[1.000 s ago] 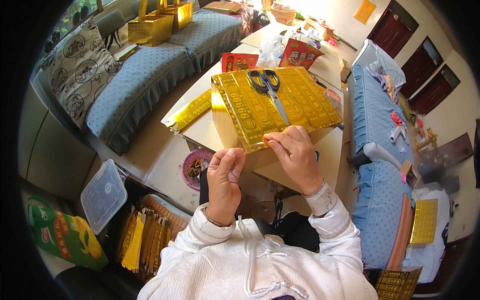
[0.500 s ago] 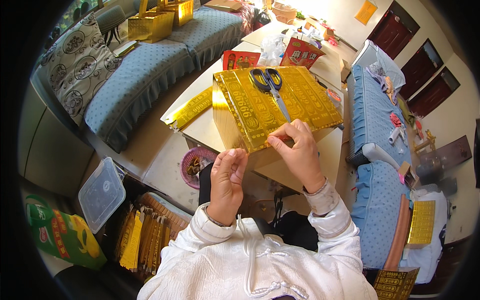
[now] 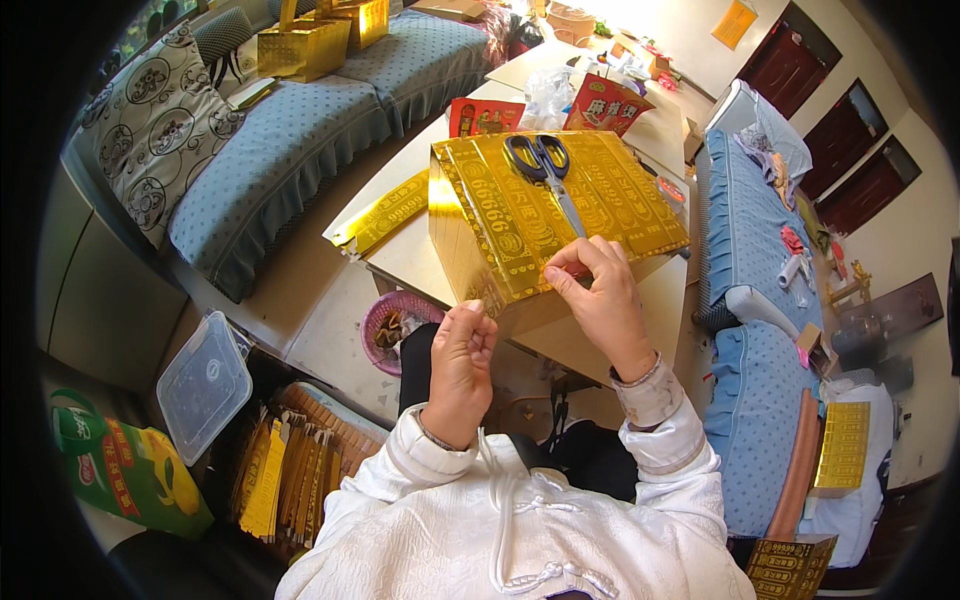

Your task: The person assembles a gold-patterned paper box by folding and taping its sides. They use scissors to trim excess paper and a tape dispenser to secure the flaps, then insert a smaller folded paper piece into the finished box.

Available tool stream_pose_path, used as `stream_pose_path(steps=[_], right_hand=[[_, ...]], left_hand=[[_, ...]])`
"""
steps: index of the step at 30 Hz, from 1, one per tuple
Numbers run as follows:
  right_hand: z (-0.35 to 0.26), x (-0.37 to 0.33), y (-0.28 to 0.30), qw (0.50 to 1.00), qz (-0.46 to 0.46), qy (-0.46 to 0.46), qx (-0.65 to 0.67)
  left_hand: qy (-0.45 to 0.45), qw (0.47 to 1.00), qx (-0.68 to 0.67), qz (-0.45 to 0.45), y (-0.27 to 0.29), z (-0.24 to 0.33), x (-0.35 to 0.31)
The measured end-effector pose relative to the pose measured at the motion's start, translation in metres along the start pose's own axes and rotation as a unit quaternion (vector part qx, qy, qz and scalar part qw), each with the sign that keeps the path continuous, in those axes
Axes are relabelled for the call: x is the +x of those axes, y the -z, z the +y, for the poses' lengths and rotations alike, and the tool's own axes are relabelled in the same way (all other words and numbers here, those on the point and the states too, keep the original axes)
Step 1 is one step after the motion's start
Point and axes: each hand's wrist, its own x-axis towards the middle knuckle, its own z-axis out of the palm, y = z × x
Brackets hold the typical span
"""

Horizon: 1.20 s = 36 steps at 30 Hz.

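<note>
A large gold box with embossed patterns stands at the near end of the table. On its top lie dark-blue-handled scissors, blades toward me. My right hand is closed in a pinch at the box's near edge, close to the scissors' tip. A tiny bit of red shows by its fingertips. My left hand is closed, thumb against the curled fingers, just in front of the box's near left corner. What either hand pinches, if anything, is too small to make out.
A flat gold strip lies on the table left of the box. Red packets stand behind it. Below are a pink basket and a bin of gold strips. Blue-covered sofas flank the table.
Both hands have shifted very slightly to the right in the picture, as has the box with the scissors. Their pinched poses stay much the same.
</note>
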Motion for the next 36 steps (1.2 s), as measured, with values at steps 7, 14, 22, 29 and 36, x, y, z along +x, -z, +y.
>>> stream_pose_path(steps=[7,14,22,29,36], right_hand=[[0.000,0.000,-0.002,1.000,0.001,-0.002,0.005],[0.001,0.000,-0.003,1.000,-0.003,0.010,-0.001],[-0.005,0.001,-0.011,0.999,-0.023,-0.043,-0.015],[-0.011,-0.001,-0.021,0.998,-0.013,-0.029,-0.045],[-0.025,0.000,-0.027,0.998,-0.017,-0.028,-0.048]], left_hand=[[0.008,0.999,0.042,0.011,-0.003,-0.006,0.000],[0.005,0.997,0.075,-0.008,-0.006,-0.006,0.004],[-0.009,0.994,0.105,0.010,-0.013,-0.010,0.008],[0.038,0.994,0.104,0.017,-0.011,-0.001,0.012],[0.058,0.994,0.091,-0.026,0.007,0.003,0.021]])
